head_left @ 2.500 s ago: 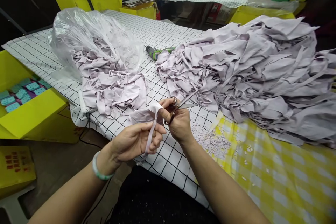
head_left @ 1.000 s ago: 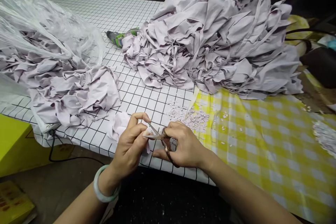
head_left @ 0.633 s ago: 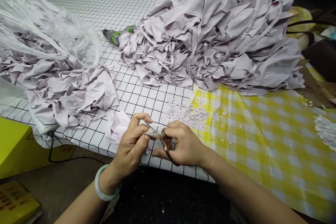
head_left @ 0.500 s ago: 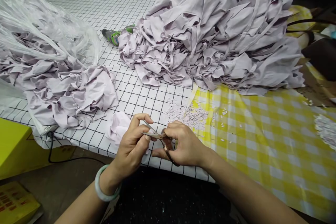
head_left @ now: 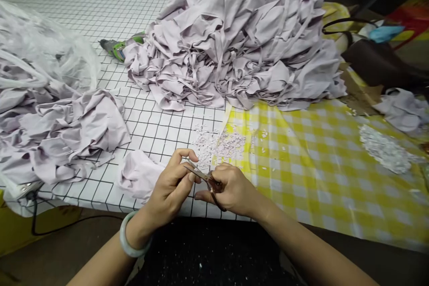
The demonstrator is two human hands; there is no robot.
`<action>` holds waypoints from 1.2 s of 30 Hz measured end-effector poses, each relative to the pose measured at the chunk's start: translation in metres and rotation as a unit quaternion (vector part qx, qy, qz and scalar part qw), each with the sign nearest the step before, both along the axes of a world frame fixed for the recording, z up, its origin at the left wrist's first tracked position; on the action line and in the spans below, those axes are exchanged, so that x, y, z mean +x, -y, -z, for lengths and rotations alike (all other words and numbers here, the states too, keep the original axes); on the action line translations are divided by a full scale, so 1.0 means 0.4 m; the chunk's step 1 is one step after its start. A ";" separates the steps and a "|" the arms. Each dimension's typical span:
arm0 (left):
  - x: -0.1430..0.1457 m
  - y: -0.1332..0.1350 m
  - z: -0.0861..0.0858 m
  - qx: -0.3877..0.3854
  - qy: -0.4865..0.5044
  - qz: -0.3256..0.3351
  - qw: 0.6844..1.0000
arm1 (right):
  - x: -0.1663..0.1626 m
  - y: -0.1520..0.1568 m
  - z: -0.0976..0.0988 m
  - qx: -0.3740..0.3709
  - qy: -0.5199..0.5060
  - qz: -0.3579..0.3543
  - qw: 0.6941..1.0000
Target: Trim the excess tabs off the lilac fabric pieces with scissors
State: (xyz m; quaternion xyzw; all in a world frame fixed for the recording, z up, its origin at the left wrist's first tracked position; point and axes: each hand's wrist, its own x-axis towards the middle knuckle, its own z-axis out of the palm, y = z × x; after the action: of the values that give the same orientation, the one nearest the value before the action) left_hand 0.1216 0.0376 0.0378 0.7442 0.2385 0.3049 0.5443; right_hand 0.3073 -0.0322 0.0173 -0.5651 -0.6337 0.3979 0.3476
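Right hand (head_left: 236,190) is gripping small metal scissors with thin silvery blades and brown loop handles (head_left: 207,178), centre of frame, fingers wrapping round the loops, thumb lower down; blades are standing slightly apart, pointing up-left. Left hand (head_left: 170,190), wearing a pale green ring-shaped bracelet (head_left: 124,234), is curling its fingers with the thumb drawn in by the blade tips; cannot tell what they're pinching, view is blocked. Pale lilac crumpled cloth piece (head_left: 139,174) is lying left of centre on the white, black-gridded surface (head_left: 167,129), running behind the left hand. Cloth is looking light, limp, soft, probably not slippery, easily creasing: best taken by an edge, near the cut. Scissors are looking stiff, light, pointed: hold by the loops. Tiny pale clippings (head_left: 231,143) are scattering past centre onto yellow-and-white checked sheeting (head_left: 318,161); a big pale lilac cloth heap (head_left: 228,40) is filling upper centre, with a green-and-grey power tool (head_left: 115,49) poking out at its left. No brands, labels or writing are reading clearly.
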 end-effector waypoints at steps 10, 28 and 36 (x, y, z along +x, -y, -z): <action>0.053 0.007 0.007 -0.036 -0.034 0.055 0.997 | 0.066 0.088 0.049 -0.132 -0.026 0.130 0.982; -0.181 -0.097 0.076 -0.097 -0.102 -0.122 0.982 | -0.212 -0.166 -0.051 -0.037 -0.103 -0.023 0.994; 0.239 -0.482 -0.183 0.241 0.065 -0.219 0.943 | 0.120 -0.543 -0.431 0.255 0.171 0.261 0.915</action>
State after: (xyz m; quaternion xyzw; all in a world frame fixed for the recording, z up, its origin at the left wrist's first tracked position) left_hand 0.2170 0.2306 0.1111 0.7612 0.2786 0.5129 0.2827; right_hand 0.3553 0.1851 0.1897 -0.6619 -0.5933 0.0158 0.4577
